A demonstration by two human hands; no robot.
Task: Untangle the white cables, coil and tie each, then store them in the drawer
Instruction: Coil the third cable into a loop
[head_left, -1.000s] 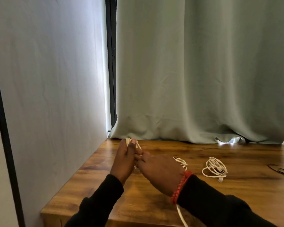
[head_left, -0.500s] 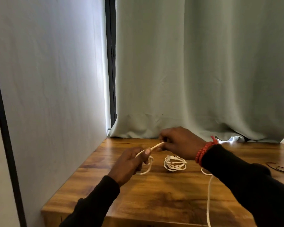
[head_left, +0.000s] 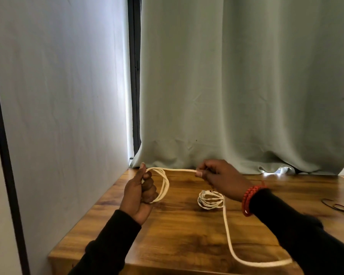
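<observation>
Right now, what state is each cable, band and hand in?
Left hand: grips loops of a white cable, part coiled.
Right hand: pinches that cable's straight run.
Second white cable: bundled on the table, no tie visible.
Rubber bands: loose on the table, unused.
Curtain: drawn.

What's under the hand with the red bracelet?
Under the right hand a small bundle of white cable lies on the wooden table. The wrist covers the bundle's right edge, so that part cannot be seen.
</observation>
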